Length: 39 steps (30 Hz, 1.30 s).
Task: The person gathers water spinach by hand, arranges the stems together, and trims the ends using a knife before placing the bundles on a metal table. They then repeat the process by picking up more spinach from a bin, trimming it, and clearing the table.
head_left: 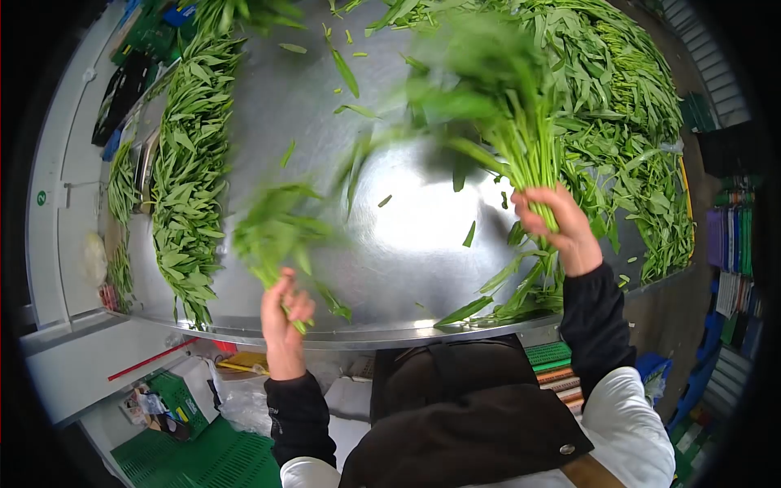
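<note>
My right hand is closed round the stems of a large bunch of leafy greens, held up over the metal table. The leafy top of that bunch is smeared by motion. A smaller bunch of leafy greens is gripped in my left hand near the table's front edge, its leaves also blurred. Loose leaves and cut bits lie scattered on the metal between and beyond my hands. Close to my right wrist, some greens rest at the front edge.
A big heap of greens covers the table's right side. Along the left runs a long row of greens. Green crates and a clear plastic bag sit below the table at left. Stacked crates stand at far right.
</note>
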Tool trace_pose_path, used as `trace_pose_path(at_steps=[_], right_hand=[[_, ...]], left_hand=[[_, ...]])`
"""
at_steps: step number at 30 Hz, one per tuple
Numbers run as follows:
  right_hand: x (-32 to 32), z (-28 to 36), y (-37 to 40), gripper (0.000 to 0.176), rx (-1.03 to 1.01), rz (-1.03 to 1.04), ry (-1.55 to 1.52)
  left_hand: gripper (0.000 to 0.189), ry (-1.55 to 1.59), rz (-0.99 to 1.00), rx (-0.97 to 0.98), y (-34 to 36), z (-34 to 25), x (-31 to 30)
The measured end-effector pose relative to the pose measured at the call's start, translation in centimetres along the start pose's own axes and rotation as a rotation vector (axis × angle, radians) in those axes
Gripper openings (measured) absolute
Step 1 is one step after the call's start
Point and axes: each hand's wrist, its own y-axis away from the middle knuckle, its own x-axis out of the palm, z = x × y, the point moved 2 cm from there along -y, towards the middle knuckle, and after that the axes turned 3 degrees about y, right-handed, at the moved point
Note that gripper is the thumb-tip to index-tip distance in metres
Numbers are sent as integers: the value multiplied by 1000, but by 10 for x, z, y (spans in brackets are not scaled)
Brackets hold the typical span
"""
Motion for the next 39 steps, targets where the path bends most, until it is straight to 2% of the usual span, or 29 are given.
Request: trace_pose_path(at_steps=[2, 3, 5, 7, 9, 10, 11, 12, 13, 14, 16, 17, 18, 20, 21, 23, 25, 27, 28, 30, 33, 34, 36, 37, 39], right_hand=[[-16, -9, -26, 16, 26, -260, 56], [-5, -1, -24, 15, -11, -249, 24], [23, 8, -16, 16, -101, -187, -138], [60, 4, -5, 20, -125, -172, -89], [86, -35, -10, 19, 29, -70, -143], [96, -66, -18, 19, 133, -5, -218], [105, -88, -17, 20, 248, 3, -129], [113, -109, -12, 24, 347, 77, -72], [121, -127, -6, 33, 414, -14, 62], [115, -129, -6, 33, 419, -19, 62], [104, -123, -4, 42, 586, 134, -18], [99, -119, -5, 51, 446, 162, 202], [96, -114, -5, 51, 450, 161, 199], [92, -92, -5, 61, 163, 227, 1310], [91, -84, 1, 66, -2, 118, 1387], [84, -85, 0, 60, 21, 80, 1352], [80, -90, -1, 55, 39, 41, 1317], [81, -94, 4, 40, -185, -111, 1314], [82, -94, 3, 40, -184, -110, 1312], [91, -79, 5, 30, -801, -352, 1313], [104, -65, 0, 28, -841, -261, 1166], [109, -67, -1, 28, -839, -266, 1166], [121, -79, -8, 24, -580, -101, 1203], [122, -88, -16, 21, -541, -103, 1321], [117, -103, -31, 20, -547, -88, 1337]], left_hand=[[17, 199, -232, -22, -22, -5, -28], [17, 202, -223, -16, -21, -5, -15], [19, -61, -125, 127, -1, 4, 24], [24, -122, -6, 69, 3, 30, 58], [42, 21, 121, -107, -10, 76, 73], [55, -42, 122, -215, -16, 98, 80], [64, -9, 222, -293, -29, 128, 74], [64, -7, 225, -299, -32, 138, 73], [62, -37, 297, -440, -32, 148, 73], [61, -67, 367, -581, -30, 156, 74], [54, 0, 300, -541, -27, 166, 80], [47, 61, 232, -497, -26, 167, 79], [47, 60, 228, -500, -26, 167, 77], [43, 173, 343, -463, -29, 167, 78], [43, 173, 345, -465, -30, 168, 77], [42, 245, 192, -462, -28, 170, 68], [47, 290, 237, -480, -29, 176, 63], [52, 334, 279, -500, -29, 178, 61], [50, 376, 324, -504, -29, 177, 61], [48, 420, 367, -510, -25, 175, 66], [43, 348, 311, -471, -17, 169, 78], [42, 339, 233, -444, -17, 168, 79], [41, 328, 156, -416, -18, 169, 77], [42, 341, 172, -434, -19, 170, 75], [42, 352, 187, -452, -20, 172, 72]])
